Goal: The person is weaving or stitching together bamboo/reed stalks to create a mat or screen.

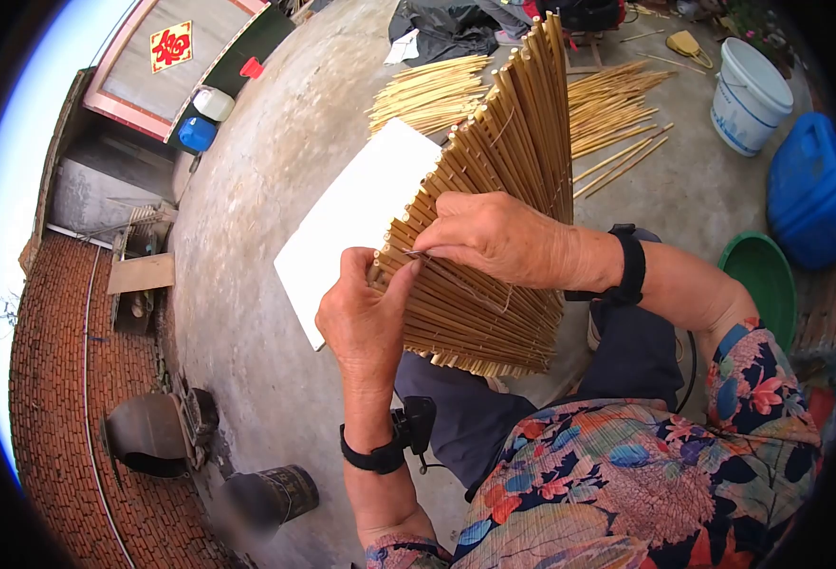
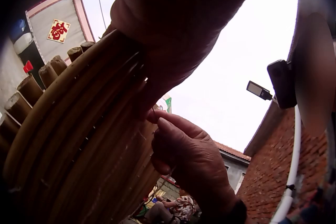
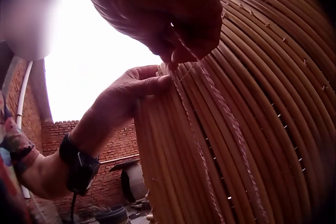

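A stiff mat of bound reed stalks (image 1: 508,133) stands fanned out over the person's lap. My left hand (image 1: 363,308) grips its near left edge, thumb on the face and fingers behind. Close beside that thumb, my right hand (image 1: 503,237) pinches a twisted twine (image 3: 223,106) against the stalks. In the right wrist view two strands of it run down the mat from those fingers. Rows of small stitches cross the stalks. The left wrist view shows the right hand's thumb and forefinger (image 2: 176,129) meeting at a thin strand; the left fingertips are mostly dark there.
A white board (image 1: 342,223) lies behind the mat. Loose stalks (image 1: 427,90) are spread on the concrete, with another pile (image 1: 612,104) to the right. Farther right are a white bucket (image 1: 750,95), a blue jerrycan (image 1: 811,190) and a green basin (image 1: 764,280).
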Available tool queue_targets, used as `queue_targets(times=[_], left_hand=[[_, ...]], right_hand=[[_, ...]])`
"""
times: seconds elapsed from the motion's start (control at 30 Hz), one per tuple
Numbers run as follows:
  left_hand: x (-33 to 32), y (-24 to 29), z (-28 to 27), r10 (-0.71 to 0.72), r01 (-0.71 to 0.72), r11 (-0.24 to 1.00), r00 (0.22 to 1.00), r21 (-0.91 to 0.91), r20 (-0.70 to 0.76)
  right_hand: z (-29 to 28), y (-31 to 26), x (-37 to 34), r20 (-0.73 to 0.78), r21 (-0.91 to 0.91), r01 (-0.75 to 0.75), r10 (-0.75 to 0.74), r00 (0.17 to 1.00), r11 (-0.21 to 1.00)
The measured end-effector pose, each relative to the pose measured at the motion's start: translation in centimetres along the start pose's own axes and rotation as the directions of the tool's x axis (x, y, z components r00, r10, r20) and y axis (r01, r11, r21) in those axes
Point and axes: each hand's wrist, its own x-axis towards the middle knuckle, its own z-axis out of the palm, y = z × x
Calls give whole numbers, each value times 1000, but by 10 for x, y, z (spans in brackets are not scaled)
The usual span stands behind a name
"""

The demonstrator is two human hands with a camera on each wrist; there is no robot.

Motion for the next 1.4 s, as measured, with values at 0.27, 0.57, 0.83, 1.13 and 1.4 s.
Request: queue_targets(times=[0.27,0.57,0.83,1.13,1.4], left_hand=[[-5,14,-2,-17,16,997,1000,81,9],[-20,52,0,279,-269,957,956,107,-91],[-13,103,0,697,-695,716,716,63,-28],[-73,81,12,731,-728,681,682,71,-25],[-95,80,-4,687,-684,719,726,126,20]], right_hand=[[-11,-23,4,85,-170,-61,77,993,983],[-47,-64,-19,108,-221,-269,298,948,937],[-87,-105,-71,-106,16,-543,542,834,839],[-54,-131,-141,61,528,-679,774,630,511],[-54,-152,-146,233,486,-798,827,512,358]])
